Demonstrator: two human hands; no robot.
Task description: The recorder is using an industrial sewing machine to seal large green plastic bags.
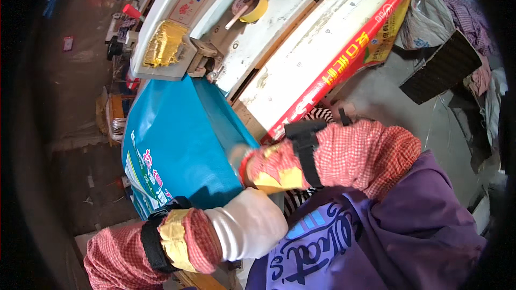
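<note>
- The head camera is looking steeply down from the wearer's head, near the blue sheet [180, 134].
- It is facing the sewing machine [183, 13] beyond the sheet.
- Its fisheye is including floor [75, 86] left of the sheet.

Light is strongest on the white tabletop [312, 48], which is pale almost to washing out; its source is out of sight. The brown floor [80, 96] at left lies dim, with faint sheen. A dark shadow is noted on the blue sack [177, 123], just above the left hand [255, 225]. Gold tape [165, 43] returns bright glints. The right hand [235, 156] is smeared, its outline lost. Black vignetting closes both sides; the tabletop's straight edges bow; clutter near the rim is soft.
</note>
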